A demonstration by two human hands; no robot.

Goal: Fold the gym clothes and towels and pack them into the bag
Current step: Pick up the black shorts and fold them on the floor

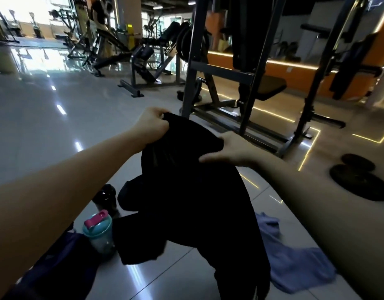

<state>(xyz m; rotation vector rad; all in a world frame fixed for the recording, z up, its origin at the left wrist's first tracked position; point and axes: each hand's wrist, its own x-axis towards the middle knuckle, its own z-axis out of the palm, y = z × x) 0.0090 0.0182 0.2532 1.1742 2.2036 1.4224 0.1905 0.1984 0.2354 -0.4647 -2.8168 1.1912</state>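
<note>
A black garment [186, 191] hangs in the air in front of me, its lower part trailing toward the floor. My left hand [153, 124] grips its top edge at the upper left corner. My right hand [230, 148] holds the same top edge further right, with the thumb over the cloth. A blue towel [294, 263] lies crumpled on the tiled floor at the lower right. A dark bag [63, 267] lies at the lower left, partly hidden by my left arm.
A teal shaker bottle with a pink lid [99, 231] stands on the floor beside a dark bottle [105, 199]. A steel power rack [247, 94] stands just ahead. Weight plates [359, 182] lie on the floor at right. More gym machines [143, 59] fill the background.
</note>
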